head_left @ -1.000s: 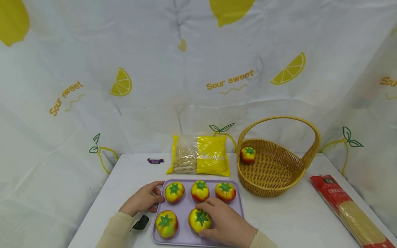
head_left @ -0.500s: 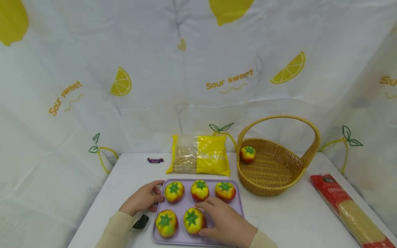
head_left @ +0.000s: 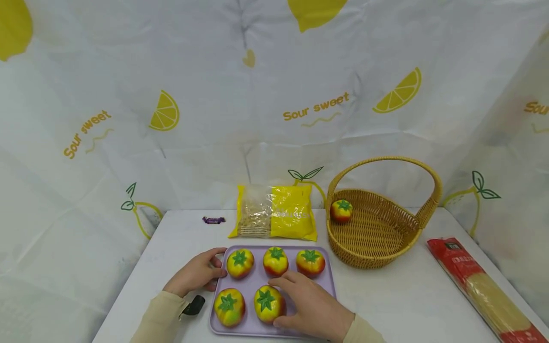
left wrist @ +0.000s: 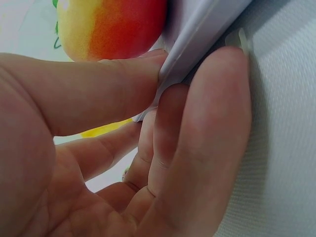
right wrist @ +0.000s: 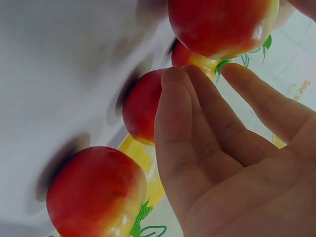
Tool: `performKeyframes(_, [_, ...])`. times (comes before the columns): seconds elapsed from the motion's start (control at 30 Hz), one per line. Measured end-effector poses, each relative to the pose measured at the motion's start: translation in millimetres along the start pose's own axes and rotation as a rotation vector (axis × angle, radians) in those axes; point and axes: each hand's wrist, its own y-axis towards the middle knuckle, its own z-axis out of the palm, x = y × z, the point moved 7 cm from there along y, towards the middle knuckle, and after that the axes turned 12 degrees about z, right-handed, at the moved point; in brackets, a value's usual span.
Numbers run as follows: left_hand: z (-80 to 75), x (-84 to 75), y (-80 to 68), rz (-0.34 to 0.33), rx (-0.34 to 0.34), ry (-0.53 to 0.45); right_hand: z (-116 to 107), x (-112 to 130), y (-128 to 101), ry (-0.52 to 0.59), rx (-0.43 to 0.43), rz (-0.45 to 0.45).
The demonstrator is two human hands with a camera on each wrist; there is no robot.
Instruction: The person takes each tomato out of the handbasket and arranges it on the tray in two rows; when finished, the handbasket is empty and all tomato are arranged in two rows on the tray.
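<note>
The tabletop (head_left: 386, 295) carries a tray (head_left: 253, 283) pinched at its edge by the left hand (head_left: 195, 274); the relaxed right hand (head_left: 310, 305) touches a front tomato (head_left: 267, 304), which could roll aside

Head camera is looking forward and down from above at the whole white surface (head_left: 386, 295), mid distance. Left wrist camera is sitting extremely close, facing the edge of the flat lilac plastic tray (left wrist: 207, 34). Right wrist camera is peering low and close across that tray (right wrist: 59, 74). All three are sharing the tray (head_left: 257, 281) and its round red-yellow toy tomatoes (head_left: 275, 261).
</note>
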Motion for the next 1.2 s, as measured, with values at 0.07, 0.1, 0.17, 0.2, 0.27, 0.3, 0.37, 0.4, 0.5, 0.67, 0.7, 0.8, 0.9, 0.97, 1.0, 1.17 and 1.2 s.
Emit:
performKeyframes(0.07, [0.1,-0.4,0.4,0.003,0.0,0.002,-0.7,-0.5,-0.1,-0.003,0.002,0.005])
performKeyframes(0.1, [0.0,-0.4,0.6,0.003,-0.004,0.002,-1.2,-0.8,-0.2,-0.004,0.0,0.008])
performKeyframes(0.17, [0.3,-0.3,1.0,0.007,-0.005,0.002,-2.7,-1.2,-0.4,-0.008,-0.004,0.015])
performKeyframes(0.2, [0.4,-0.1,1.2,0.01,-0.005,0.0,-3.7,-1.6,-0.5,-0.008,-0.008,0.016])
performKeyframes(0.27, [0.3,0.3,1.3,0.011,-0.005,-0.003,-6.5,-2.4,-0.3,-0.01,-0.017,0.019])
performKeyframes(0.3, [0.2,0.6,1.4,0.011,-0.007,-0.004,-7.8,-2.6,-0.5,-0.011,-0.024,0.017])
performKeyframes(0.37, [0.2,1.4,1.3,0.004,-0.004,-0.004,-10.7,-3.4,-0.9,-0.01,-0.033,0.011])
performKeyframes(0.4, [0.1,1.8,1.4,0.001,-0.004,-0.003,-12.3,-3.8,-1.2,-0.01,-0.038,0.01])
performKeyframes(0.5, [0.2,2.8,1.8,-0.011,-0.002,0.003,-16.8,-5.5,-1.8,-0.01,-0.056,0.003])
performKeyframes(0.67, [0.7,2.4,2.7,-0.017,0.0,0.009,-27.6,-10.4,-3.1,-0.014,-0.105,-0.009])
performKeyframes(0.7, [0.7,2.9,2.9,-0.021,-0.001,0.01,-31.2,-11.9,-3.9,-0.012,-0.121,-0.009])
performKeyframes(0.8, [0.1,3.4,3.3,-0.033,-0.005,0.01,-47.2,-20.3,-5.7,0.015,-0.168,0.008])
performKeyframes(0.9, [-0.3,4.1,3.7,-0.04,-0.008,0.011,-71.5,-36.3,-5.6,0.047,-0.214,0.066])
performKeyframes(0.97, [-0.7,3.1,3.6,-0.036,-0.011,0.012,-91.0,-49.3,-4.8,0.046,-0.246,0.1])
performKeyframes(1.0, [-0.9,2.7,3.5,-0.034,-0.013,0.014,-101.3,-56.1,-4.2,0.04,-0.263,0.112])
performKeyframes(1.17, [0.0,3.2,2.1,-0.043,-0.016,-0.008,-147.3,-92.1,-4.6,0.012,-0.343,0.158])
performKeyframes(1.2, [0.6,3.5,2.2,-0.046,-0.015,-0.011,-154.8,-99.4,-3.8,0.012,-0.351,0.169])
